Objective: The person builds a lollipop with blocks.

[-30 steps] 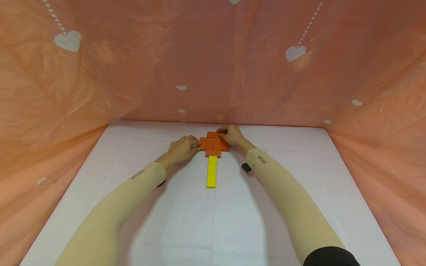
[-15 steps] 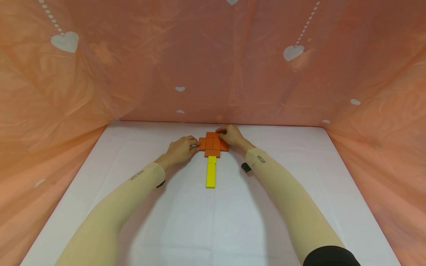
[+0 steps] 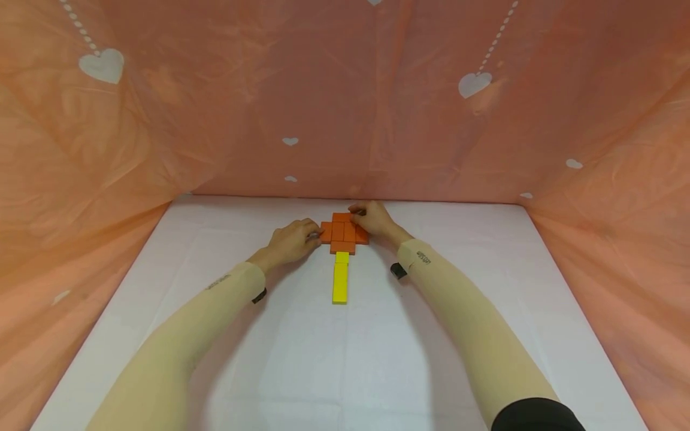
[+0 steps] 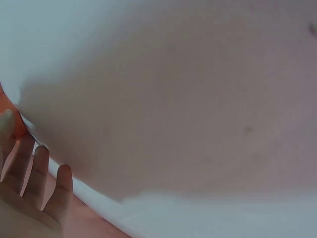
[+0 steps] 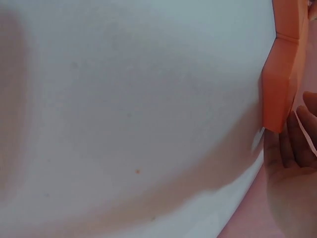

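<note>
Several orange blocks lie flat and close together near the table's far edge: two upright ones in the middle (image 3: 344, 232), with others above, below and at each side. Below them, a short yellow block (image 3: 342, 257) and a longer yellow block (image 3: 340, 284) run in line toward me. My left hand (image 3: 293, 240) touches the outer edge of the left orange block (image 3: 326, 231) with thumb and fingertips, its other fingers loosely spread. My right hand (image 3: 375, 220) rests its fingertips at the top orange block (image 3: 341, 217) and beside the right orange block (image 3: 363, 235), partly covering both.
White cloth covers the table (image 3: 269, 359). A pink-orange curtain (image 3: 345, 108) with white hearts hangs behind and along both sides, close beyond the blocks. Dark wrist straps (image 3: 398, 271) show under the sleeves, and a black band (image 3: 536, 414) circles the right arm.
The view has shifted very slightly. Both hands keep their places at the orange blocks, and the blocks keep the same layout.
</note>
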### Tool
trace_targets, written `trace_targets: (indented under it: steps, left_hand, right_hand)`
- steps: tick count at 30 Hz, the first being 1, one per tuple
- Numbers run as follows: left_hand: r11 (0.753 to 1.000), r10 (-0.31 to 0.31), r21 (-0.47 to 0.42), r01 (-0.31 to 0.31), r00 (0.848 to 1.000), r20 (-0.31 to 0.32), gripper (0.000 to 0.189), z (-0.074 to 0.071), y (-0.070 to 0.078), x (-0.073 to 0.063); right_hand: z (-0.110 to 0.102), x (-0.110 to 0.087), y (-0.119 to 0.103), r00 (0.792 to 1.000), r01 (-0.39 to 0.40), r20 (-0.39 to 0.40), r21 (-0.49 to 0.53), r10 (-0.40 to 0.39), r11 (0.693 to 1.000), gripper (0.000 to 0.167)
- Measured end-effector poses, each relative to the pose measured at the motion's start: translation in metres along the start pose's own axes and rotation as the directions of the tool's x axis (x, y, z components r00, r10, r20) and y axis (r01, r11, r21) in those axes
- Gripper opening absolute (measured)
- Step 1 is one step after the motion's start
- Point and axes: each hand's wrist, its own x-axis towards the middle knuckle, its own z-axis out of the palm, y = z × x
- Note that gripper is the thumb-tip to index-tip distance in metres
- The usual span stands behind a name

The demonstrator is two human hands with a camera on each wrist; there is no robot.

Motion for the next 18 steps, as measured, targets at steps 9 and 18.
trace_targets:
  steps: [9,18]
  left_hand:
    - [1.0,-0.024,-0.018,0.025,0.999,0.028,0.047,-0.002,0.001,0.005]
    - [0.996,-0.084,-0.039,0.086,0.996,0.033,0.063,0.0,-0.005,-0.009]
  right_hand:
    - [-0.006,-0.007,-0.001,1.0,-0.027,-0.007,0.074,0.028,0.997,0.037]
    - [-0.025,-0.032,-0.007,0.996,-0.005,-0.091,-0.017,0.003,1.0,0.053]
